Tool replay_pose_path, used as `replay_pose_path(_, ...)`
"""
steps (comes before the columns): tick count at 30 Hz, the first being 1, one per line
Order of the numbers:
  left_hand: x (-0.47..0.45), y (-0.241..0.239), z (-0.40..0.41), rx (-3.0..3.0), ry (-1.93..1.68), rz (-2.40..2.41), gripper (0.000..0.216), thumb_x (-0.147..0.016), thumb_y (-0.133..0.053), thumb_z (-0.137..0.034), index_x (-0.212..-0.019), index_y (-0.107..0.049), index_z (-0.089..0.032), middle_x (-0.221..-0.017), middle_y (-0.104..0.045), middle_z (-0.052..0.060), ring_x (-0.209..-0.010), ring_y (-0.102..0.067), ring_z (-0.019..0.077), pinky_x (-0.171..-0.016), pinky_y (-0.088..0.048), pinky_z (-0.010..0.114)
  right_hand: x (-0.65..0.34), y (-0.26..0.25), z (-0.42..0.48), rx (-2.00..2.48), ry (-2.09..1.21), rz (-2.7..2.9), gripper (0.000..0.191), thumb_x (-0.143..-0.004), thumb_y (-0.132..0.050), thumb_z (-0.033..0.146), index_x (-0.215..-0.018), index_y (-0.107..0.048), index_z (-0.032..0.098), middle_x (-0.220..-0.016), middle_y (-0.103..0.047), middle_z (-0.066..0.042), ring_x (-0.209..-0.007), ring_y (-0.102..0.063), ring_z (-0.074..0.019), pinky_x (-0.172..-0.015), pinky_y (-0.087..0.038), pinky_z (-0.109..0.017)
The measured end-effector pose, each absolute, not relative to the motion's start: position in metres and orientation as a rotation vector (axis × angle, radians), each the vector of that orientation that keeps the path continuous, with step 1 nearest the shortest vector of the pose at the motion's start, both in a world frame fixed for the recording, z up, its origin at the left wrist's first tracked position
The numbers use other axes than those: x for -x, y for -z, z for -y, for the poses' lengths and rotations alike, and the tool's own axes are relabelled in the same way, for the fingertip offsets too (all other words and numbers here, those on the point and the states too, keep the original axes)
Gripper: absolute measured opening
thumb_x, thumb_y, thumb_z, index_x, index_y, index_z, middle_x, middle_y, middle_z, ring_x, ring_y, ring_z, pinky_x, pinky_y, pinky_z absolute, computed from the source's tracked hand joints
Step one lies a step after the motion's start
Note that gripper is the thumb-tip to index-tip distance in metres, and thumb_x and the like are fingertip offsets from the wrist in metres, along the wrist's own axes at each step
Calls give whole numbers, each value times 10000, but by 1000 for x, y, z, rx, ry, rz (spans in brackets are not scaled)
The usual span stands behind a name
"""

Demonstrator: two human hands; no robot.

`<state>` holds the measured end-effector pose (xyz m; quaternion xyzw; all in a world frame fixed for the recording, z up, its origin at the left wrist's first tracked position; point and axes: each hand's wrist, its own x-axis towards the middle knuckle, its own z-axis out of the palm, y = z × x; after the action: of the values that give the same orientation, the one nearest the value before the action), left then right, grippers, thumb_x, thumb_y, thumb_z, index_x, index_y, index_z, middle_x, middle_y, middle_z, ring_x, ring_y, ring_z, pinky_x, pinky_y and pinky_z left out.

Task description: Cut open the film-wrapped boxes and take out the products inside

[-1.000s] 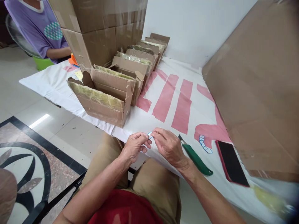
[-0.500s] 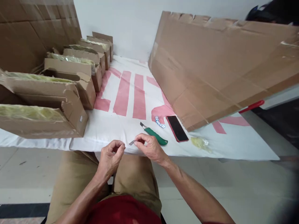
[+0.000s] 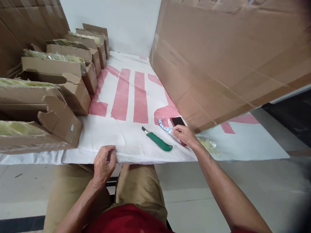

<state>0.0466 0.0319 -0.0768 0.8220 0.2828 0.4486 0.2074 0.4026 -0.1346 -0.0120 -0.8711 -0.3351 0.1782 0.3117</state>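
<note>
My right hand (image 3: 184,134) reaches over the phone (image 3: 178,121), its thumb and fingertips pinched at the lower end of a curved strip of small blue-edged white labels (image 3: 164,127). At the table's front edge, my left hand (image 3: 104,163) is closed, thumb against the fingers. A dark patch shows between them; whether it is a small piece or shadow I cannot make out. Between the hands lies a green utility knife (image 3: 159,141), blade out and pointing up-left. The red-edged phone is partly hidden under my right hand.
Open cardboard boxes (image 3: 64,127) holding yellowish plastic-wrapped contents line the table's left side. A large cardboard panel (image 3: 225,61) leans across the right. A crumpled clear-yellow plastic piece (image 3: 209,146) lies beside my right forearm. A white cloth with pink print (image 3: 121,132) covers the table.
My right hand has moved right and away from me, from near my left hand to the label strip. The small dark grey piece it pinched no longer shows there. My left hand has drawn slightly left.
</note>
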Motion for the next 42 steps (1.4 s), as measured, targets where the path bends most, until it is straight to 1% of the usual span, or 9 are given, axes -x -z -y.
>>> replay_pose_path(10,-46,73,-32,-2322,-1250,-782,145,-945,-565,-117,-975,-675,-207,-843,-741,26,-799,-721,167,-790,-582,278,-409,13,119,2554,-461,1030,198,-823,-564,329,-684,-641,212,-588,-642,2,-599,-614,-166,-554,-371,-258)
replay_pose_path(14,-46,73,-32,-2343,-1262,-783,155,-941,-561,-113,-974,-677,-211,-837,-742,25,-788,-718,168,-785,-581,281,-403,9,112,2714,-408,1086,177,-840,-578,274,-717,-686,205,-717,-735,-45,-715,-676,-198,-606,-392,-269)
replay_pose_path(18,-45,73,-31,-2349,-1244,-783,167,-936,-556,-103,-976,-680,-208,-844,-744,30,-800,-719,171,-790,-581,285,-391,4,105,2903,-325,1078,214,-889,-581,277,-1007,-743,200,-977,-797,-124,-919,-733,-277,-722,-444,-309)
replay_pose_path(21,-45,74,-31,-2341,-1251,-780,168,-937,-557,-102,-982,-680,-207,-853,-744,32,-809,-717,174,-798,-578,288,-380,0,100,3015,-277,1056,365,-934,-567,288,-1258,-674,158,-1058,-789,-192,-992,-745,-332,-791,-476,-360)
replay_pose_path(23,-45,75,-31,-2333,-1261,-777,164,-937,-562,-101,-982,-680,-206,-858,-742,32,-811,-716,174,-801,-575,285,-374,-1,99,3051,-262,1072,394,-953,-548,267,-1311,-652,140,-1081,-784,-217,-1018,-747,-349,-817,-486,-384)
replay_pose_path(28,-46,75,-32,-2318,-1284,-755,167,-934,-554,-95,-965,-681,-200,-848,-738,35,-809,-709,171,-787,-571,277,-367,-1,96,3048,-247,1141,310,-974,-504,201,-1150,-759,178,-1130,-787,-201,-1049,-745,-318,-836,-489,-368)
replay_pose_path(32,-47,75,-34,-2258,-1267,-754,171,-929,-545,-117,-943,-694,-200,-834,-740,39,-806,-710,178,-782,-575,291,-373,-7,98,3001,-214,1137,273,-938,-539,212,-1027,-797,197,-1033,-810,-160,-949,-755,-290,-759,-484,-332)
replay_pose_path(38,-51,76,-32,-2155,-1143,-847,205,-898,-509,-158,-913,-703,-219,-839,-743,62,-819,-707,199,-782,-589,332,-364,-16,112,2718,-126,1271,324,-922,-487,322,-997,-784,219,-1017,-815,-105,-871,-748,-263,-726,-505,-328)
replay_pose_path(42,-56,78,-37,-2143,-1166,-822,222,-879,-503,-133,-935,-700,-218,-863,-740,89,-849,-702,219,-790,-592,358,-328,0,103,2262,-123,1381,268,-863,-567,462,-882,-754,270,-846,-794,-63,-677,-707,-249,-652,-506,-351)
